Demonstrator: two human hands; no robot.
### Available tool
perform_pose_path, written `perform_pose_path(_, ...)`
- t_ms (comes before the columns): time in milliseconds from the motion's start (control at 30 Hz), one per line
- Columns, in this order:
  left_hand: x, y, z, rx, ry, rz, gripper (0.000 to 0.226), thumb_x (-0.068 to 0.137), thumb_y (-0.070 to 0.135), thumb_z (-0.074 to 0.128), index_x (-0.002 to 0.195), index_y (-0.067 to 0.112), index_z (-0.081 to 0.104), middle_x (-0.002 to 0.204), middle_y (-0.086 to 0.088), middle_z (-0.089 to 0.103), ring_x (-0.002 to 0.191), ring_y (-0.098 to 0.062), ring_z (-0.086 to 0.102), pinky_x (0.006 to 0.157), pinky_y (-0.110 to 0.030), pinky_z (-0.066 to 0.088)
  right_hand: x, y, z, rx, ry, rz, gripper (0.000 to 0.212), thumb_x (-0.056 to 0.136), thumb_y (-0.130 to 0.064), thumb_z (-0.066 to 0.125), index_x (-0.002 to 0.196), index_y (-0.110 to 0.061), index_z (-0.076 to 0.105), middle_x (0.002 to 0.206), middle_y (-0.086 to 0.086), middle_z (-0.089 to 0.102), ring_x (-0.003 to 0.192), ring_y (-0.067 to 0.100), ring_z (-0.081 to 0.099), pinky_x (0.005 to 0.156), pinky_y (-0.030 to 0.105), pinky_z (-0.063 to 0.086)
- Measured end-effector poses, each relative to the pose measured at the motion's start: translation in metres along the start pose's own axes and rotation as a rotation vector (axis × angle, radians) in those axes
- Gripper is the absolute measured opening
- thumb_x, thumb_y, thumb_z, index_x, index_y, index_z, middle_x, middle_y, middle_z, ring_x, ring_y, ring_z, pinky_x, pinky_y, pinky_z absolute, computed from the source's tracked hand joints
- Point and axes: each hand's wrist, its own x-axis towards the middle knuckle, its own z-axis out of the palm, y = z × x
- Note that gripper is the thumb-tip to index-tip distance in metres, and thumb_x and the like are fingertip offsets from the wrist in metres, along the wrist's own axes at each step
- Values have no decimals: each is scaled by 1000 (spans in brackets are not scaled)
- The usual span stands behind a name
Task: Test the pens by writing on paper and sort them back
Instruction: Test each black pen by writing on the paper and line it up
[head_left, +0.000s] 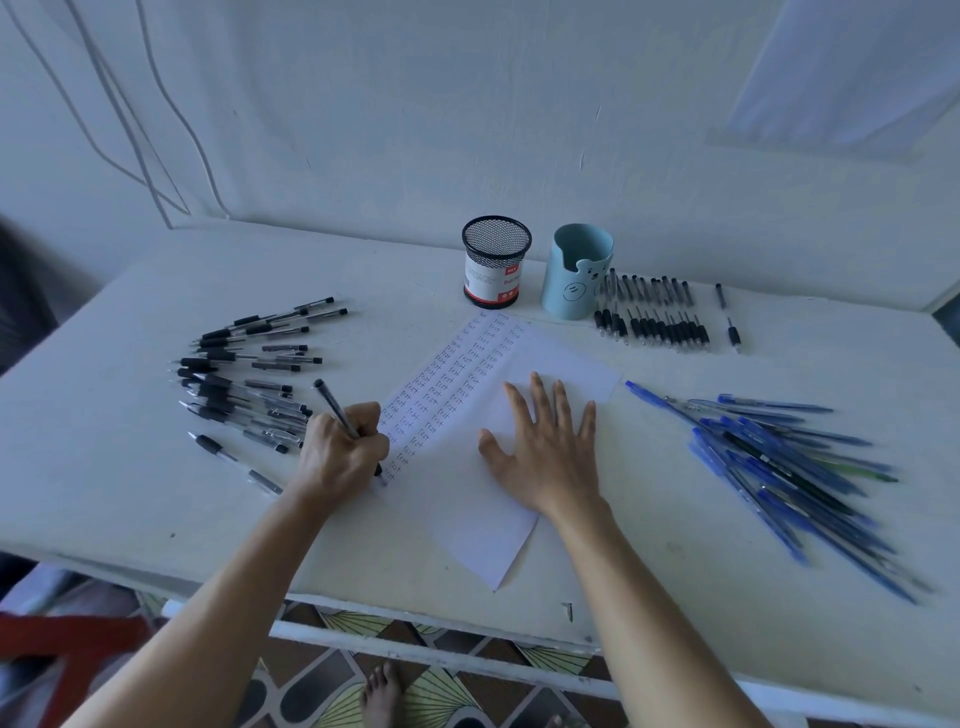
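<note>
While the paper (467, 525) lies on the counter (130, 493) under both hands, the left hand (343, 457) grips a black pen (331, 402), tip down at the sheet's left edge beside columns of written words. The right hand (545, 452) rests flat on the paper, palm down and spread wide. More black pens (244, 374) lie fanned just left.

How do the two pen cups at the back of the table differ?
The mesh cup is black wire mesh with a red-and-white label band; the bear holder is solid pale blue with a bear face. The mesh cup's rim is an even circle; the bear holder's rim dips to a notch in front. Both stand upright, side by side, and nothing sticks out of either.
</note>
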Motion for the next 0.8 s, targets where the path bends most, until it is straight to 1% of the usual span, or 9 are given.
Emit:
perform_pose_path(133,3,1,-2,-58,-27,-25,17,55,10,53,56,13,36,49,8,31,44,-9,36,44,-27,35,0,0,-1,1,1,-4,73,96,-64,28,158,-31,6,167,0,-7,153,24,-10,119,59,-7)
perform_pose_path(200,6,-1,-4,-185,-47,-43,10,63,10,56,65,17,50,52,-3,38,47,-18,40,45,-29,37,-1,0,-2,-3,-2,-4,73,96,-64,27,158,-31,6,167,0,-7,153,25,-10,119,59,-7)
perform_pose_path(267,9,-1,-6,-334,-52,-78,12,80,23,59,90,21,53,49,-3,37,45,-19,37,44,-26,32,-1,0,-2,-4,0,-3,73,96,-64,27,158,-31,6,167,0,-7,153,25,-10,119,59,-7)
perform_pose_path(333,13,0,-4,-363,-17,-134,37,90,52,58,107,20,48,45,1,41,39,-19,37,42,-25,32,-1,0,-1,-6,-1,-5,73,96,-65,27,158,-31,6,167,0,-7,153,25,-10,119,59,-7)
perform_pose_path(400,17,3,0,-245,-1,-150,39,98,52,53,113,16,53,44,-1,49,37,-18,42,42,-25,36,-1,1,-1,-6,-3,-8,73,96,-65,26,158,-31,6,167,0,-7,153,25,-11,119,59,-8)
perform_pose_path(467,18,5,4,-149,-22,-142,25,103,40,49,105,19,61,44,0,54,38,-13,46,44,-24,38,-1,0,-2,3,-5,-6,73,96,-65,27,158,-31,6,167,0,-7,153,24,-11,119,58,-9)
perform_pose_path(567,18,10,7,-42,-48,-139,23,102,41,50,90,24,60,48,2,60,39,-9,48,49,-26,39,-1,0,-2,13,-6,-2,73,96,-65,27,158,-32,5,167,-1,-8,153,23,-12,119,57,-10)
perform_pose_path(700,21,16,12,72,-139,-114,26,100,48,51,92,24,56,55,-1,66,40,-7,48,52,-28,39,0,1,-3,39,-27,3,71,97,-63,27,158,-33,6,167,-2,-9,153,22,-13,119,56,-12)
perform_pose_path(800,27,25,20,198,-226,-110,30,99,50,51,88,23,57,54,1,65,44,-8,53,54,-27,39,2,3,-6,117,-27,15,59,102,-47,26,158,-33,10,167,-6,-3,153,18,-6,120,53,-11)
